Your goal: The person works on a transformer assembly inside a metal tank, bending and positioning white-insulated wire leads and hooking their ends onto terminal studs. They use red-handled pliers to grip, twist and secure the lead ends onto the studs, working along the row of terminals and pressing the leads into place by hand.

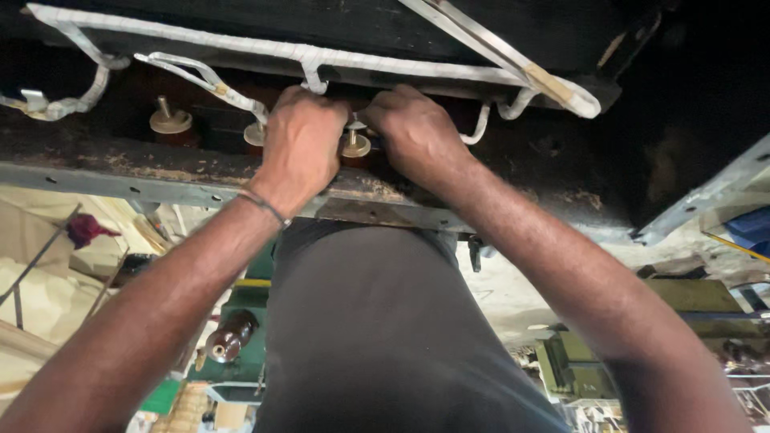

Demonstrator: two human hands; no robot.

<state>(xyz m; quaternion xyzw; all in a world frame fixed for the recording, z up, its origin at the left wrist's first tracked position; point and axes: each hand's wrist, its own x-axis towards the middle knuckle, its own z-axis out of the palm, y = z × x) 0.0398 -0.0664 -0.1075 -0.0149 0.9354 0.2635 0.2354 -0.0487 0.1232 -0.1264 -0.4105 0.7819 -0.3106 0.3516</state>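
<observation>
Light is falling unevenly: the pale floor at lower left is glaring, nearly washing out, while the upper right corner is sinking into black. Both forearms are catching soft sheen. Edges are bowing from wide-angle distortion. Lower clutter is blurring slightly; the white-taped leads are staying sharp.

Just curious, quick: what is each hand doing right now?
Left hand: curled, grip closed around the brass terminal stud area; exact hold hidden.
Right hand: curled beside the middle terminal stud; grip cannot be told.
</observation>
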